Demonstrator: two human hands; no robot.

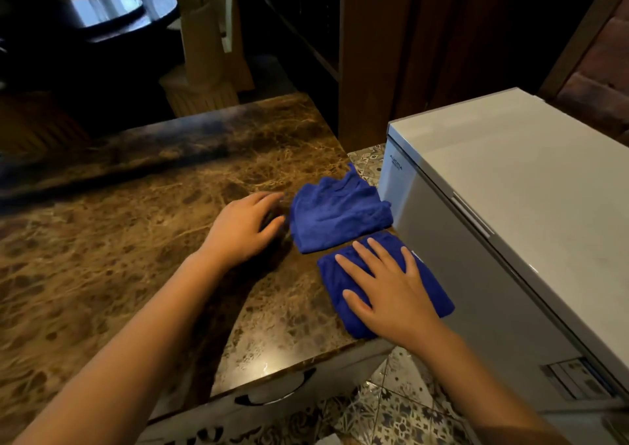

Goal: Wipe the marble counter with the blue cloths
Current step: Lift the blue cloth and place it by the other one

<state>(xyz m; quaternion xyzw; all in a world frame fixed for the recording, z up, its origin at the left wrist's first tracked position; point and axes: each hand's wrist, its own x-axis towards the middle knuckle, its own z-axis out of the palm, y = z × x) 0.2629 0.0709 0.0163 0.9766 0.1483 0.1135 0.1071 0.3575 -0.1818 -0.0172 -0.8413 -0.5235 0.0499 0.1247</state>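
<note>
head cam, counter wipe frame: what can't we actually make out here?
- Under the right hand: the near blue cloth is largely covered, so its folds there are hidden.
- Left hand fingertips: blurred and shadowed; contact with the far blue cloth is unclear.
- Marble counter: cut off by the left frame edge.
- White chest appliance: logo too small; lower panel cut off at the right edge.
- Background furniture: too dark.

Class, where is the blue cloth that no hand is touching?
In the head view, the far blue cloth lies at the marble counter's right end, beside the white freezer, just beyond the cloth under the right hand.
</note>
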